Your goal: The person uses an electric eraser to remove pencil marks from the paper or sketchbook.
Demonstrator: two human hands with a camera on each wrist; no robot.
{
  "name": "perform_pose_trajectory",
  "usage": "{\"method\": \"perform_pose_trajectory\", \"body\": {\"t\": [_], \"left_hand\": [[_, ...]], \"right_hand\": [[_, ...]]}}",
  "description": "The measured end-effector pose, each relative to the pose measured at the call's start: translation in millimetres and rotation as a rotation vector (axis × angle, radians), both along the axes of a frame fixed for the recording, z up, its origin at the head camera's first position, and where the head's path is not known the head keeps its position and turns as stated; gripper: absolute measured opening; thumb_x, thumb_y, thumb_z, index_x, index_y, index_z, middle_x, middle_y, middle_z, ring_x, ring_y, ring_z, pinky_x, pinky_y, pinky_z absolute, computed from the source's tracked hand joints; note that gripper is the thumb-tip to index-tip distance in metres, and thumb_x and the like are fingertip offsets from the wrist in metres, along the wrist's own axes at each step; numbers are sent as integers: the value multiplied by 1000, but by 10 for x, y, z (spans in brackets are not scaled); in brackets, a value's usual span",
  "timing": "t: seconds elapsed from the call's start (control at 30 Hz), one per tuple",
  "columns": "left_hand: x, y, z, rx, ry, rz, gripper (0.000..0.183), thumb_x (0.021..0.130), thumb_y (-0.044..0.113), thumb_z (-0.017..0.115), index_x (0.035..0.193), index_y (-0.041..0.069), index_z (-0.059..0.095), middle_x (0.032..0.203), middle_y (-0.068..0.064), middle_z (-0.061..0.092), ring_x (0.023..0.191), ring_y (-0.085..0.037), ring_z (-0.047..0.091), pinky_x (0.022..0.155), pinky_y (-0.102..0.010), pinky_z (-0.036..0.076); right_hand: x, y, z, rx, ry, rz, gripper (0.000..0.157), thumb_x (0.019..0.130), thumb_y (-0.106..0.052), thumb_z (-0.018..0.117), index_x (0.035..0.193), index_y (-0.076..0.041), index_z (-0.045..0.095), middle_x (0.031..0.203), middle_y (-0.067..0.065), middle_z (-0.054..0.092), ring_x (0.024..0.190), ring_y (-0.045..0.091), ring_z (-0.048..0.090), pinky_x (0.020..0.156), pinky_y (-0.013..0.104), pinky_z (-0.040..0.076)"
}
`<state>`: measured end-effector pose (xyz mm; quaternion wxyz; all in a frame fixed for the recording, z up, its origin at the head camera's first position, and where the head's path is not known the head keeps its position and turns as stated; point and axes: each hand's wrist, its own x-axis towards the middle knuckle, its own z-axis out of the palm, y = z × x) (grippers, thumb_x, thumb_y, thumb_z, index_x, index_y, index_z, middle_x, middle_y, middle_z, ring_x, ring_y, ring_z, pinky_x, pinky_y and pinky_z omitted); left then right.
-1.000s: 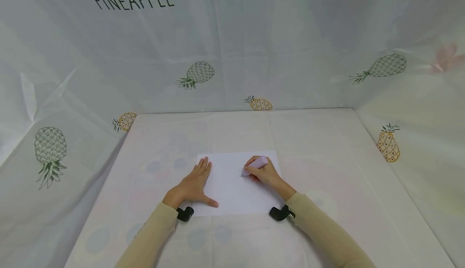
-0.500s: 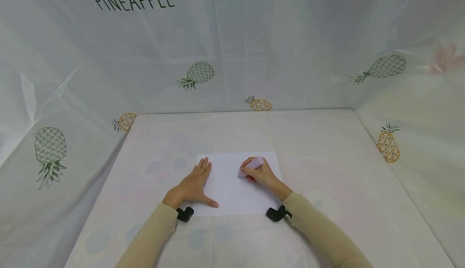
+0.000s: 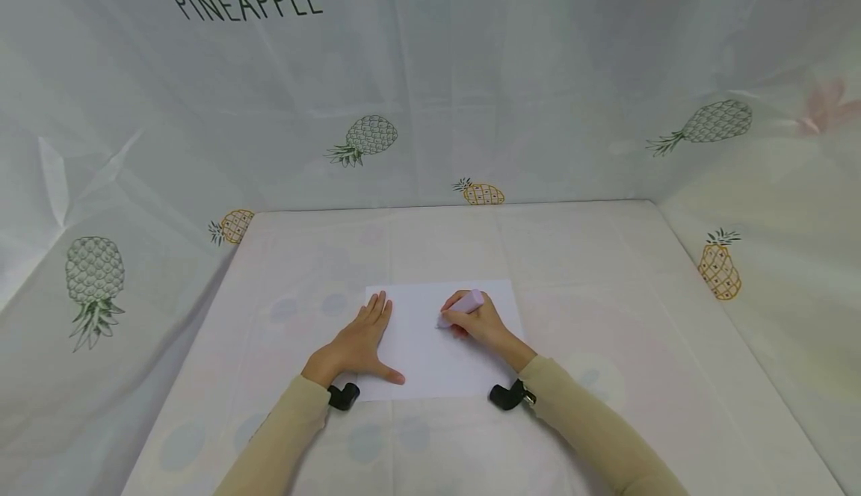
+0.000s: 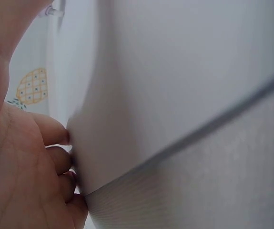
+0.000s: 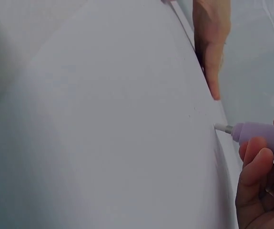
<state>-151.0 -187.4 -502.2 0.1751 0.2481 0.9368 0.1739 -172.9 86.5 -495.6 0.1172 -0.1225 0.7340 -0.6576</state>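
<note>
A white sheet of paper [image 3: 420, 358] lies flat on the cloth-covered table. My left hand [image 3: 355, 341] rests on its left edge, fingers straight and thumb spread toward the near edge. In the left wrist view, the fingertips [image 4: 78, 202] touch the sheet by its edge. Over the right half of the paper, my right hand [image 3: 480, 324] pinches a lavender electric eraser [image 3: 468, 301] like a pen. The right wrist view shows its silver collar and white tip [image 5: 218, 127] at the paper's surface. A few tiny dark marks [image 5: 192, 112] lie near that tip.
A pale cloth with faint dots covers the table [image 3: 585, 272]. Behind and at both sides hang white curtains [image 3: 430, 70] printed with pineapples. A black wrist camera [image 3: 344, 397] sits at the left wrist, another camera [image 3: 506, 397] at the right.
My right hand has shifted slightly left across the paper with the eraser, its forearm following. The left hand and the sheet have stayed in place.
</note>
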Motion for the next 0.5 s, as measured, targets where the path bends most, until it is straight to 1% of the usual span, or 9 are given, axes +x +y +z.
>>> {"method": "perform_pose_trajectory", "body": {"t": [0.17, 0.4, 0.5], "left_hand": [[5, 1, 1, -5, -1, 1, 143, 61, 73, 81, 156, -6, 9, 163, -24, -5, 150, -38, -4, 120, -51, 8], [-5, -1, -15, -7, 1, 2, 144, 61, 73, 81, 156, -6, 8, 163, -24, -5, 150, -38, -5, 121, -51, 8], [-5, 2, -13, -6, -2, 3, 144, 61, 73, 81, 157, -6, 8, 163, -23, -6, 150, -37, -5, 121, -50, 8]], "right_hand": [[1, 24, -1, -5, -8, -11, 9, 89, 4, 70, 91, 12, 66, 71, 36, 60, 51, 26, 57, 46, 27, 48], [-4, 78, -3, -7, -6, -19, 10, 89, 4, 70, 91, 12, 66, 72, 38, 60, 52, 31, 59, 46, 28, 48], [-4, 100, -1, -1, -11, -31, 9, 89, 4, 70, 91, 12, 66, 71, 37, 61, 52, 30, 59, 46, 28, 48]]}}
